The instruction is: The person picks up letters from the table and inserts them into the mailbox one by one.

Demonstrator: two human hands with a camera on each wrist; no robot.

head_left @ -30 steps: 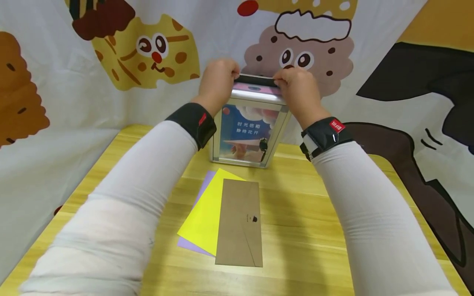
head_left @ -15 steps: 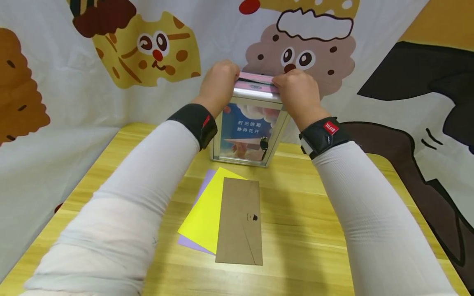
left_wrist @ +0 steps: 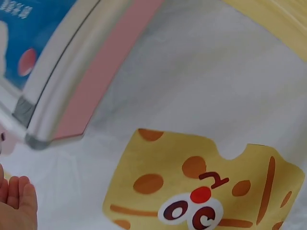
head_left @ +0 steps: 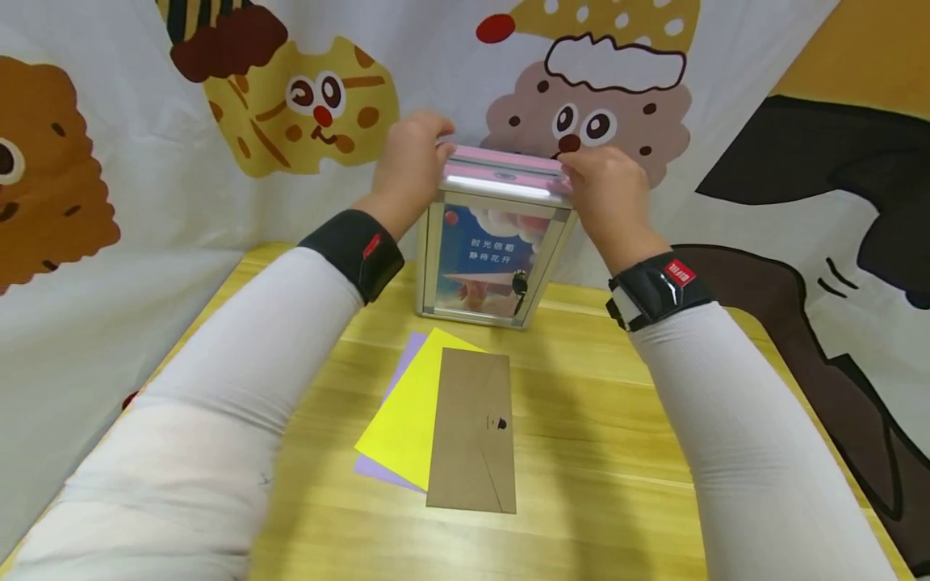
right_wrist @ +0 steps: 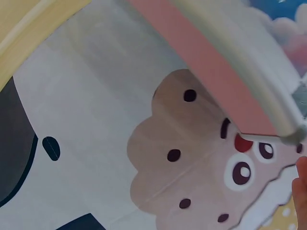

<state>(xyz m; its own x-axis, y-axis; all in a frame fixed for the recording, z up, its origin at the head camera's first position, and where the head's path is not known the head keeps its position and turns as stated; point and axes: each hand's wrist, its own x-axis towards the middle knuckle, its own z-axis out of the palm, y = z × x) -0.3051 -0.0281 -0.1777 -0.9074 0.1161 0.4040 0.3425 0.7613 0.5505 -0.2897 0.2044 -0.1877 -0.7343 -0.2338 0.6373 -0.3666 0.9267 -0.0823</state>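
Flanking the mailbox [head_left: 496,242] at the table's [head_left: 610,452] far edge, the left hand [head_left: 411,165] and right hand [head_left: 605,190] are resting loosely curled against its pink top, pinching nothing. Any sideways nudge risks tipping the tall box onto the brown envelope [head_left: 473,432].

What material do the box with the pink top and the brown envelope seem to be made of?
Box: probably brushed metal frame, judging by its silvery sheen, with glossy printed panels and a matte pink top. Brown envelope: likely kraft paper, flat and dull.
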